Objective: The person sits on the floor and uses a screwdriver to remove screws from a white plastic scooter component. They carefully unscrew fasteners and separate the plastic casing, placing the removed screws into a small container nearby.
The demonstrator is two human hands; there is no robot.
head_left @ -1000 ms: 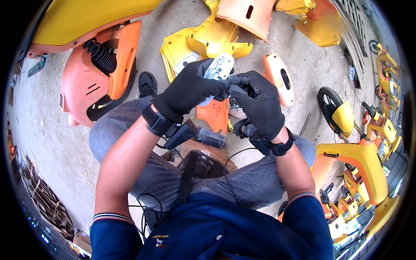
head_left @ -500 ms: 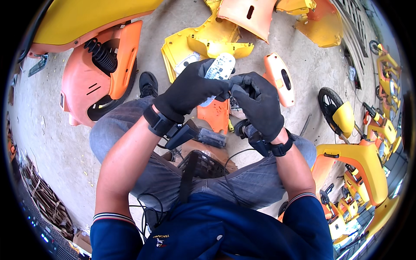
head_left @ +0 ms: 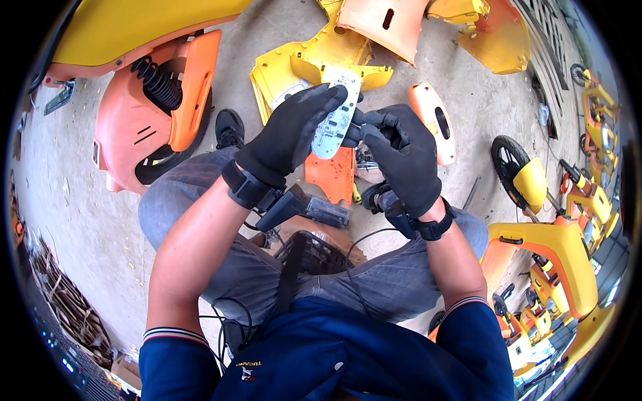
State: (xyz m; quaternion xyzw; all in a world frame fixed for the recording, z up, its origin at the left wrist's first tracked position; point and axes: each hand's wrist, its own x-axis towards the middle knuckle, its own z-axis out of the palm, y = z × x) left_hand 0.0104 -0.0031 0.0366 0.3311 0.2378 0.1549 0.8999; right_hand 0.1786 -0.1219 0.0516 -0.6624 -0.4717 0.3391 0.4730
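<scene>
Between my hands is a long oval circuit board (head_left: 336, 119), whitish with small dark parts on its face, tilted with its top leaning right. My left hand (head_left: 284, 134), in a black glove, grips it by the left edge, thumb lying across the upper face and fingers behind. My right hand (head_left: 404, 155), also gloved, is closed at the board's right edge. Its fingertips pinch at something small and dark there, which I cannot make out. Below the board, an orange panel (head_left: 329, 179) lies on the ground.
Yellow body panels (head_left: 281, 70) lie beyond my hands, with a pale orange oval cover (head_left: 432, 123) to the right. An orange scooter part with a wheel and spring (head_left: 150, 113) stands at left. Yellow scooters (head_left: 568, 257) line the right. A black crate (head_left: 314, 254) sits between my legs.
The board has come lower and turned its face more fully into view. My left thumb has moved up onto its upper face, and my right hand has shifted slightly right.
</scene>
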